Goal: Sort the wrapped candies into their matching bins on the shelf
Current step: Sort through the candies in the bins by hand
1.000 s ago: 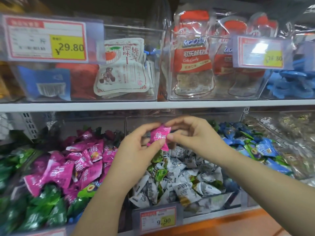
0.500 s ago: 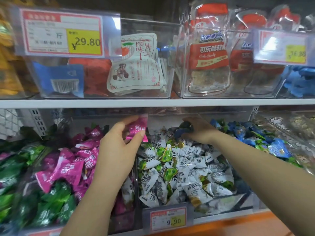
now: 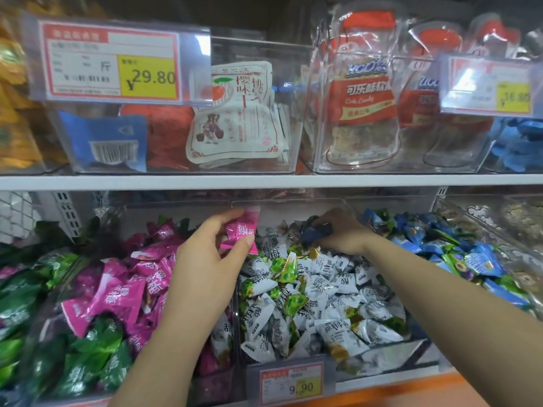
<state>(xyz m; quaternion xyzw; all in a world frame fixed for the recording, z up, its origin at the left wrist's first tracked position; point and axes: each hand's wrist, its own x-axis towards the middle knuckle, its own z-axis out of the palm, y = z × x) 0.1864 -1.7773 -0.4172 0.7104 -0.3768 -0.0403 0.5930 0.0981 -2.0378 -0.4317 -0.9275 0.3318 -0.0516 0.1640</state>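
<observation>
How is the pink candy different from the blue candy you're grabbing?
The pink candy is bright and held up in the left hand; the blue candy is dark and low among white candies, in the right hand. Both are wrapped and gripped by fingers.

Magenta candy (image 3: 241, 234) with white script, navy candy (image 3: 316, 232), white wrappers (image 3: 321, 292) with black script and green patches, magenta pile (image 3: 126, 292) left of white wrappers, blue pile (image 3: 476, 259) right.
</observation>
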